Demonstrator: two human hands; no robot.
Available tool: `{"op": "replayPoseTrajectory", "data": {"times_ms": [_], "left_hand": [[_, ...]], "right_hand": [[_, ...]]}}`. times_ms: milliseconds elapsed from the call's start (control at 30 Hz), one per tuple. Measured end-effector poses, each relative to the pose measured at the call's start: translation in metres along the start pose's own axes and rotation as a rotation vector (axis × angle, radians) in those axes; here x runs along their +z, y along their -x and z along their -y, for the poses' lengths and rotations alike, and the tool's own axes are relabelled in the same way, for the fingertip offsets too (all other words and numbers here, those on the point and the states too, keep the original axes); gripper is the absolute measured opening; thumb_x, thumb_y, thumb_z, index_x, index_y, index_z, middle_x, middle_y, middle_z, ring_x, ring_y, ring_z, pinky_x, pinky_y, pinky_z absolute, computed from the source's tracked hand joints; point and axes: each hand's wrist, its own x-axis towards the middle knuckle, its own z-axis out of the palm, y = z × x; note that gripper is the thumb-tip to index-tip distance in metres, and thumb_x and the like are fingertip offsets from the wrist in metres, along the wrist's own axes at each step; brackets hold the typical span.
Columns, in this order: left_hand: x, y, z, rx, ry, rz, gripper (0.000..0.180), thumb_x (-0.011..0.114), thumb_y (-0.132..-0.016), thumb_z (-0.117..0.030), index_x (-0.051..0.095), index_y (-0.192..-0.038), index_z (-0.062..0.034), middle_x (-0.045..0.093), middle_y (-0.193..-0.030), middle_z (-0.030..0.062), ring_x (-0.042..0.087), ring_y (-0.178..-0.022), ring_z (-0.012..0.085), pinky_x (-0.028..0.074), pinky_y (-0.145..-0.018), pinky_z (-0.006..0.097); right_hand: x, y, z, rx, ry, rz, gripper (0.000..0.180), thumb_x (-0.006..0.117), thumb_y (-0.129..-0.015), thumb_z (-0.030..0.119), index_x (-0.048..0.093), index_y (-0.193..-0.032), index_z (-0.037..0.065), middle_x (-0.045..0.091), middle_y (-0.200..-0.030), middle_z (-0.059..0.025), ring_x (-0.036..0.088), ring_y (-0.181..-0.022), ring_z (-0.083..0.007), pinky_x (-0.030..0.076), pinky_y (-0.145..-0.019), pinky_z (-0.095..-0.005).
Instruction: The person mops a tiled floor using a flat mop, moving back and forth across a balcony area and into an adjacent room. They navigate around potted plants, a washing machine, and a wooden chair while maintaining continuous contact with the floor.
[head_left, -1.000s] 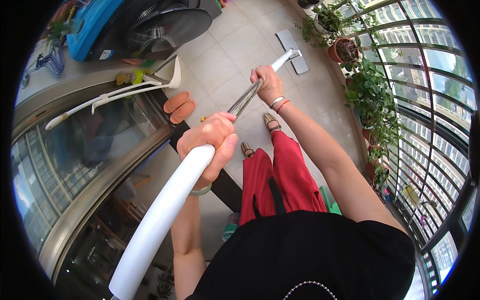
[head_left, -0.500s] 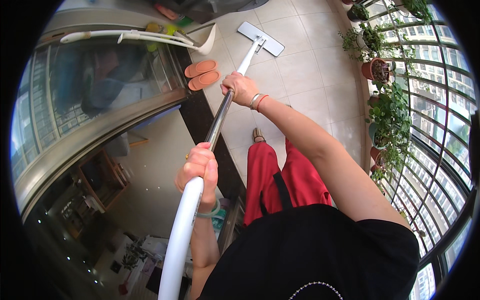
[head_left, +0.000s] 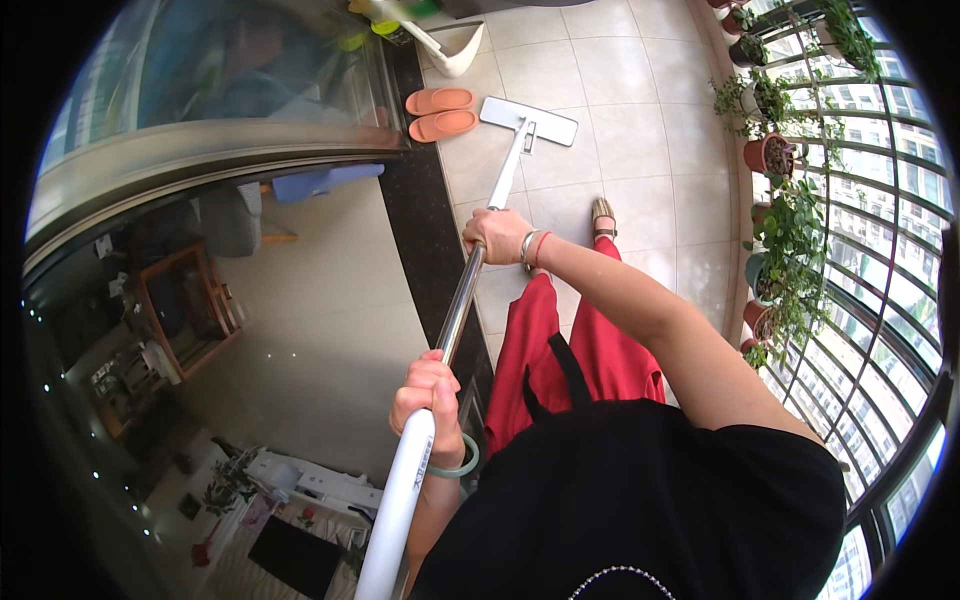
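Note:
Both of my hands are wrapped round the long pole of a flat mop [head_left: 463, 305]. My left hand [head_left: 427, 388] grips low on the pole, just above its thick white handle section. Farther up, my right hand [head_left: 499, 237] is closed where the shiny metal tube meets the white upper part. The mop's white rectangular head [head_left: 545, 122] lies flat on the pale floor tiles, a little right of a pair of orange slippers [head_left: 441, 115]. A green bangle is on my left wrist; a silver bangle and red string are on my right.
Potted plants [head_left: 775, 225] line the barred window on the right. A white long-handled dustpan [head_left: 455, 50] stands beyond the slippers. On the left, a dark threshold [head_left: 420, 220] runs beside a glass sliding door [head_left: 250, 90] and a room with furniture.
The mop head has come nearer and slightly right, now closer beside the slippers. Both hands have moved down and right in view with the pole. One foot has stepped forward on the right.

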Motion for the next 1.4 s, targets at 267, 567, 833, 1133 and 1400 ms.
{"op": "replayPoseTrajectory", "data": {"times_ms": [267,567,833,1133,1400], "left_hand": [[-0.077,0.058,-0.041,-0.168,0.040,-0.093,0.019,0.051,-0.087,0.003,0.041,-0.076,-0.0091,0.045,-0.063,0.0023,0.050,-0.065,0.0153,0.045,-0.089,0.046],[-0.056,0.035,-0.045,0.171,0.102,0.398,0.022,0.064,-0.088,-0.013,0.047,-0.076,-0.0102,0.051,-0.062,0.0015,0.055,-0.059,0.0158,0.050,-0.081,0.045],[0.055,0.024,-0.036,0.137,0.435,0.868,0.020,0.069,-0.069,0.009,0.052,-0.071,-0.0024,0.056,-0.063,0.0086,0.058,-0.058,0.0232,0.055,-0.072,0.047],[0.195,0.110,0.009,0.217,0.474,1.285,0.027,0.070,-0.070,0.010,0.046,-0.069,-0.0041,0.052,-0.068,0.0098,0.060,-0.066,0.0276,0.054,-0.080,0.039],[0.100,0.050,-0.033,0.191,0.070,1.302,0.011,0.057,-0.078,0.007,0.051,-0.075,-0.0012,0.054,-0.068,0.0107,0.056,-0.063,0.0254,0.051,-0.081,0.044]], "right_hand": [[0.082,0.052,0.082,0.009,-0.101,0.094,0.016,0.062,-0.078,0.029,0.071,-0.080,0.016,0.068,-0.086,-0.0085,0.065,-0.091,-0.0283,0.055,-0.073,-0.0427],[0.047,0.099,0.084,0.134,-0.188,-0.046,0.012,0.061,-0.078,0.024,0.068,-0.082,0.016,0.065,-0.085,-0.0098,0.064,-0.088,-0.0297,0.054,-0.073,-0.0436],[0.041,0.238,0.022,0.512,-0.256,-0.599,0.008,0.062,-0.079,0.016,0.061,-0.072,0.012,0.062,-0.078,-0.0091,0.060,-0.083,-0.0312,0.052,-0.070,-0.0424],[0.109,0.404,-0.078,0.787,-0.071,-1.038,0.022,0.064,-0.081,0.014,0.050,-0.065,0.006,0.053,-0.069,-0.0130,0.054,-0.075,-0.0348,0.046,-0.067,-0.0428],[0.110,0.287,-0.010,0.738,-0.240,-1.029,0.010,0.061,-0.075,0.016,0.057,-0.067,0.013,0.060,-0.073,-0.0101,0.059,-0.079,-0.0320,0.048,-0.066,-0.0451]]}}
